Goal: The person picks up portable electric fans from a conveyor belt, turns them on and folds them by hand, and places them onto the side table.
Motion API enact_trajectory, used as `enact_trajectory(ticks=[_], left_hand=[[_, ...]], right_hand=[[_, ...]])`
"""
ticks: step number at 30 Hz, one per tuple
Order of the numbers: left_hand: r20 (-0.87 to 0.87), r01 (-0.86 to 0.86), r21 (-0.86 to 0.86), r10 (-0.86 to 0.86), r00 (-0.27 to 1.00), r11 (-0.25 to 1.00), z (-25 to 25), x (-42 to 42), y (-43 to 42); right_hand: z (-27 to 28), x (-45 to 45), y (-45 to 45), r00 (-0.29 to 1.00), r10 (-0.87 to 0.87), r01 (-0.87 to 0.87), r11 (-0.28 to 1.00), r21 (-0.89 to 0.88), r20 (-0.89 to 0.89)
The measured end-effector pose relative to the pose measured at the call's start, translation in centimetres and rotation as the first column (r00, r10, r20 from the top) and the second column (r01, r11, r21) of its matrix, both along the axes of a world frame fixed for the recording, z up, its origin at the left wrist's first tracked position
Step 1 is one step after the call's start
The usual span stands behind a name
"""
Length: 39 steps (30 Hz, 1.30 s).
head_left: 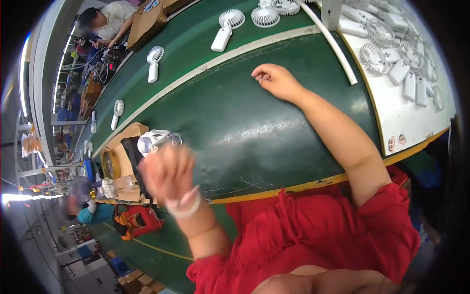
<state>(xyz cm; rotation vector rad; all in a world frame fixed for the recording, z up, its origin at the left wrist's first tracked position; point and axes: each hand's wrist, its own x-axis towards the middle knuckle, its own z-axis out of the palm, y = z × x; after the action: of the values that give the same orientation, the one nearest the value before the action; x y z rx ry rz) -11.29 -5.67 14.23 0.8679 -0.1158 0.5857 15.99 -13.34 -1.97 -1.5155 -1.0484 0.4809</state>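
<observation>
My left hand is smeared by motion at the left end of the green table, with a pale band around its wrist. Just behind it lies a white object with a clear round part, partly covered by the hand; its kind is unclear. Whether the left fingers grip anything does not show. My right hand hovers over or rests on the green tabletop, its fingers curled in loosely with nothing visible in them. Nearest beyond it are a white handheld fan and another one farther left.
Many white fans and fan parts lie heaped on a white board at the right. A white tube runs along its edge. A cardboard tray with a tape roll stands at the left. A person sits across the table.
</observation>
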Motion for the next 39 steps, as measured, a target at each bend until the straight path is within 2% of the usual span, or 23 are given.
enact_trajectory(ticks=[1, 2, 3, 4, 7, 13, 16, 18, 29, 39], left_hand=[[0.289, 0.082, 0.16, -0.126, 0.949, 0.984, 2.4, -0.7, -1.1], [0.529, 0.114, 0.323, -0.279, 0.801, 0.939, 4.7, -1.1, -2.1], [0.481, 0.081, 0.572, -0.414, 0.773, 0.816, 7.7, -1.2, -3.6], [0.416, 0.042, 0.835, -0.68, 0.604, 0.548, 10.0, -1.7, -4.2], [0.382, 0.115, 0.802, -0.651, 0.656, 0.586, 9.6, -3.3, -4.1], [0.337, 0.175, 0.715, -0.552, 0.763, 0.677, 9.2, -6.0, -4.8], [0.323, 0.179, 0.677, -0.507, 0.799, 0.714, 9.0, -7.1, -5.3], [0.305, 0.19, 0.656, -0.487, 0.818, 0.73, 9.2, -7.5, -5.6], [0.26, 0.224, 0.582, -0.44, 0.859, 0.782, 9.5, -8.4, -6.1], [0.237, 0.22, 0.534, -0.394, 0.888, 0.816, 9.6, -9.6, -6.3]], right_hand=[[-0.2, 0.1, 0.0, 1.0, 0.01, -0.01, 1.0, 0.004, 0.007], [0.1, 0.1, 0.0, 1.0, 0.001, -0.001, 1.0, 0.011, 0.024], [0.0, 0.3, 0.1, 1.0, 0.009, -0.01, 1.0, 0.024, 0.027], [-0.2, 0.2, 0.1, 1.0, 0.02, -0.021, 0.999, 0.033, 0.022], [-0.6, 0.2, 0.1, 0.992, 0.01, -0.015, 0.999, 0.036, 0.124], [-1.1, 0.7, 0.1, 0.998, 0.061, -0.061, 0.997, -0.039, -0.003], [0.4, 0.3, -0.1, 0.996, 0.013, -0.011, 0.999, -0.03, 0.087], [0.3, 0.2, -0.1, 0.998, 0.017, -0.015, 0.999, -0.033, 0.054], [0.5, 0.2, -0.3, 0.99, 0.007, -0.003, 1.0, -0.027, 0.141], [1.0, 0.0, -0.4, 0.994, 0.019, -0.013, 0.998, -0.058, 0.106]])
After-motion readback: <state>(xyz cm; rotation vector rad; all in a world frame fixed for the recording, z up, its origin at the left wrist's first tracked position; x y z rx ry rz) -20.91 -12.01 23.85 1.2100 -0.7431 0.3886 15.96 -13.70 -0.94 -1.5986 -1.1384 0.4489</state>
